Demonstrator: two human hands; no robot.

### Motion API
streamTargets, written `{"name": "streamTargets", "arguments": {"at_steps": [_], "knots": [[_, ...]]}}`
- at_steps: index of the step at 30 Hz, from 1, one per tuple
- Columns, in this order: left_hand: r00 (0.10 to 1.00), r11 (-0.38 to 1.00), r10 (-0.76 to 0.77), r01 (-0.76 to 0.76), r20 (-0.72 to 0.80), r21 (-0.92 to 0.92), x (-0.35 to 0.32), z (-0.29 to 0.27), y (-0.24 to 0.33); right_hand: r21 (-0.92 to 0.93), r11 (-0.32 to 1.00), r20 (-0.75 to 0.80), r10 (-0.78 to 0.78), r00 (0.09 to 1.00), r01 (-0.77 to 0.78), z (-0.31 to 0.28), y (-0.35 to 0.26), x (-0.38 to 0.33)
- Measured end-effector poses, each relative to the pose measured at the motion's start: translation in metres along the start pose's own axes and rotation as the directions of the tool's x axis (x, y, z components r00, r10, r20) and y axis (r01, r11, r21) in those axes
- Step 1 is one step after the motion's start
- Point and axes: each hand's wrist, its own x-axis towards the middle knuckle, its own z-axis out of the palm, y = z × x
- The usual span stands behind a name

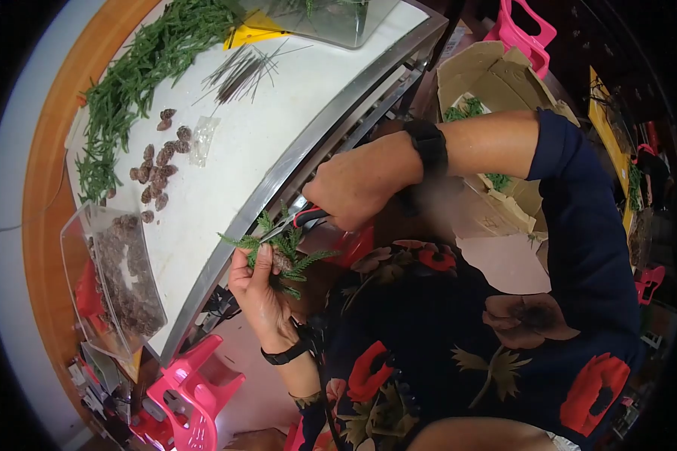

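Observation:
Between the thumb and fingers of my left hand [257, 293] is a green artificial pine sprig [305, 264]. A small brown pine cone [281, 261] sits among its needles. My right hand [365, 184] is closed around pliers [308, 216] with red and black handles. Their metal jaws meet the sprig just above my left thumb; whether they grip a wire there is too small to tell. Both hands are at the table's metal front edge, over my lap.
On the white table [203, 195] lie loose pine cones [158, 169], thin dark wires [241, 75] and a heap of green sprigs [147, 75]. A clear bin [116, 278] of cones stands at the near left. To my right is an open cardboard box [478, 71]; pink chairs [199, 395] stand around.

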Motion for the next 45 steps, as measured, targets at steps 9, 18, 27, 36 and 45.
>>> {"name": "streamTargets", "arguments": {"at_steps": [9,18,27,36,45], "knots": [[0.996,0.986,0.092,-0.088,-0.019,0.140,-0.001,0.004,0.009,0.099,0.993,0.102,-0.068,0.993,0.058,-0.012,-0.004,-0.006],[0.998,0.989,0.059,-0.059,0.009,0.137,-0.004,0.006,0.013,-0.047,0.999,-0.031,0.011,0.999,-0.013,-0.013,-0.012,-0.014],[0.996,0.999,-0.033,0.032,0.082,0.016,-0.005,-0.005,0.013,0.013,0.999,-0.090,-0.045,0.995,0.046,0.001,-0.008,-0.016],[0.988,0.988,-0.122,0.130,0.090,-0.089,-0.005,-0.006,0.015,-0.077,0.995,-0.295,-0.084,0.952,0.064,0.011,-0.015,-0.021],[0.987,0.956,-0.160,0.161,0.026,-0.247,-0.016,0.016,0.023,0.004,0.999,-0.338,-0.030,0.941,0.033,0.015,-0.012,-0.020]]}}
